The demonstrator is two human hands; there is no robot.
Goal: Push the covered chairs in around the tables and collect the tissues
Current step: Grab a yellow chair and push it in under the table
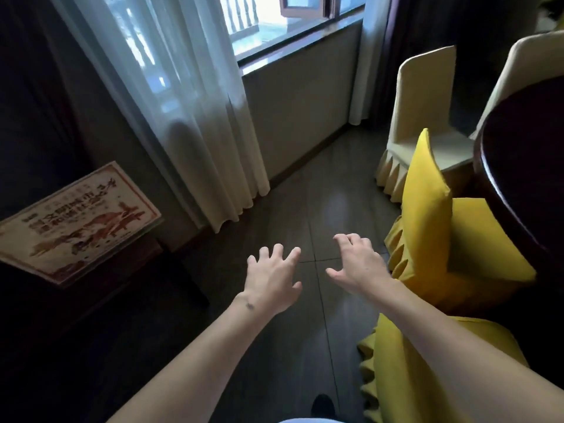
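Observation:
Both my arms reach forward over the dark tiled floor. My left hand is spread, fingers apart, holding nothing. My right hand is also spread and empty, a short way left of a yellow-covered chair whose seat sits under the edge of the dark round table. A second yellow-covered chair stands nearer me at the lower right, below my right forearm. Two cream-covered chairs stand farther back at the table. No tissues are visible.
A dark side cabinet with a framed printed sign stands on the left. White sheer curtains hang before a window, with a wall panel below the sill. My dark shoe shows at the bottom. Tiled floor lies between cabinet and chairs.

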